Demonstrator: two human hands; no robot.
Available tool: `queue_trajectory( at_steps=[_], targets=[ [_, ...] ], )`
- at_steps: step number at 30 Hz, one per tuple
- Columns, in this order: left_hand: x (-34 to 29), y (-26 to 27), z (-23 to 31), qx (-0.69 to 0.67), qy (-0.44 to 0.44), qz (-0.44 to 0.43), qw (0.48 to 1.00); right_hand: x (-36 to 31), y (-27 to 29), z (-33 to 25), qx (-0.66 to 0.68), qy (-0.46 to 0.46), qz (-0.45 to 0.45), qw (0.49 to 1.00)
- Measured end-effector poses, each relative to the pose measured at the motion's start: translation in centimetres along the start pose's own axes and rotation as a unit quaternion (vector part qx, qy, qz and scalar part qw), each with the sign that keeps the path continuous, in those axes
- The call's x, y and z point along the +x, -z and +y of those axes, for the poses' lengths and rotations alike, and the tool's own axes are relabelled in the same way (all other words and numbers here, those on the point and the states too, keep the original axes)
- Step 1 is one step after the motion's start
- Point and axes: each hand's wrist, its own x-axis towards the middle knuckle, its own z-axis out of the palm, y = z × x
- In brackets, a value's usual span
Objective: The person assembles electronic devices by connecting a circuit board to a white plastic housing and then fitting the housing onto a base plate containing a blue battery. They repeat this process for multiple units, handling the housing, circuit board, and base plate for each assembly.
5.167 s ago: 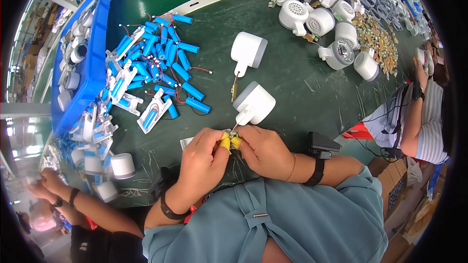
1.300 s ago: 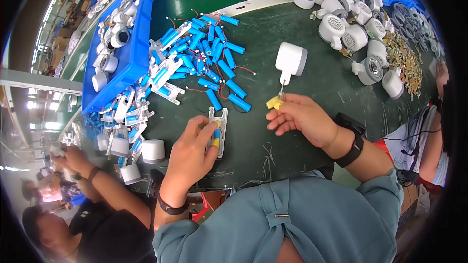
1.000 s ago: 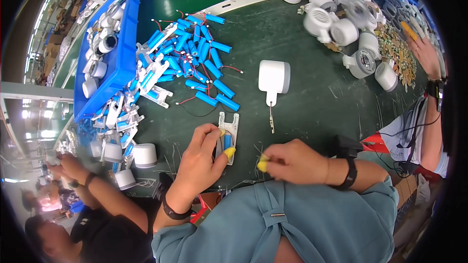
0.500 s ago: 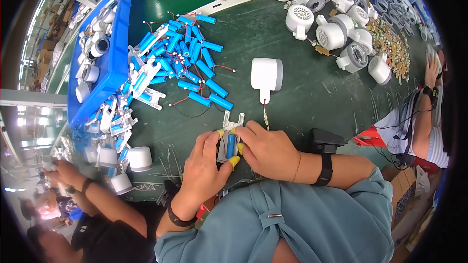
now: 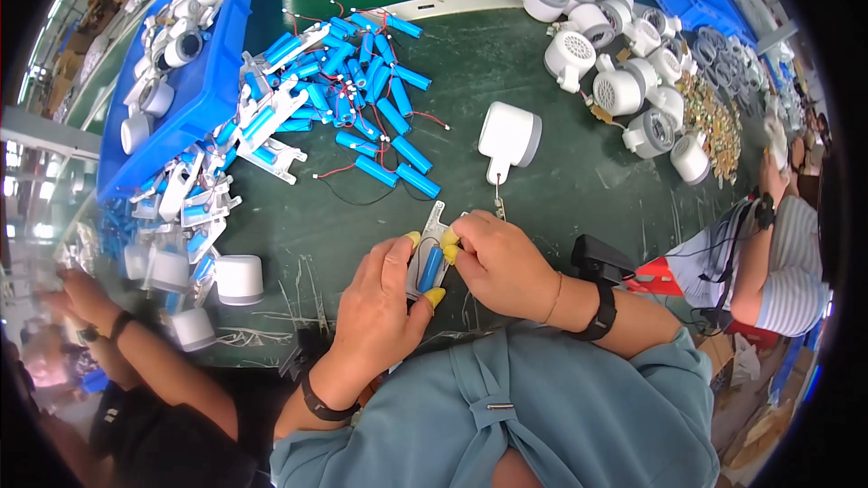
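Note:
Close to my body, my left hand point(image 5: 384, 298) grips a white plastic handle shell point(image 5: 434, 224) by its left side and lower end. A blue cylindrical battery point(image 5: 430, 268) lies lengthwise inside the shell. Yellow covers sit on some of my fingertips. My right hand point(image 5: 500, 269) is closed in a pinch at the shell's upper right side, and its fingertips hide what lies between them. Just beyond, a white round fan head point(image 5: 509, 136) with a grey rim rests on the table, a small circuit strip point(image 5: 500, 208) hanging by wires from its stem.
Many wired blue batteries point(image 5: 371, 95) are heaped beyond my left hand, beside white shells and a blue bin point(image 5: 221, 81). Fan heads point(image 5: 619, 90) and small circuit boards point(image 5: 712, 126) pile up at far right. Co-workers' arms point(image 5: 149, 343) show at both sides.
The shell with its battery has tilted, its top leaning right. My right hand's fingers have drawn into a tighter pinch at its upper right. The whole view has shifted slightly.

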Motion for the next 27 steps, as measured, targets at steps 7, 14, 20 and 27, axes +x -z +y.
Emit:
queue_trajectory(
  at_steps=[7,14,20,27],
  targets=[
    [0.1,0.5,-0.1,0.004,-0.032,-0.018,0.999,0.1,3.1,-0.6,0.262,-0.193,-0.068,0.943],
    [0.6,0.7,-0.2,0.013,-0.050,-0.037,0.998,-3.0,1.4,-1.5,-0.072,-0.032,0.028,0.997],
    [0.5,0.6,0.1,0.004,-0.044,-0.017,0.999,-3.0,0.9,-1.3,-0.134,0.034,0.076,0.987],
    [1.4,0.1,1.6,0.021,-0.154,-0.002,0.988,-3.3,1.7,-1.5,-0.037,0.022,0.085,0.995]
  ],
)
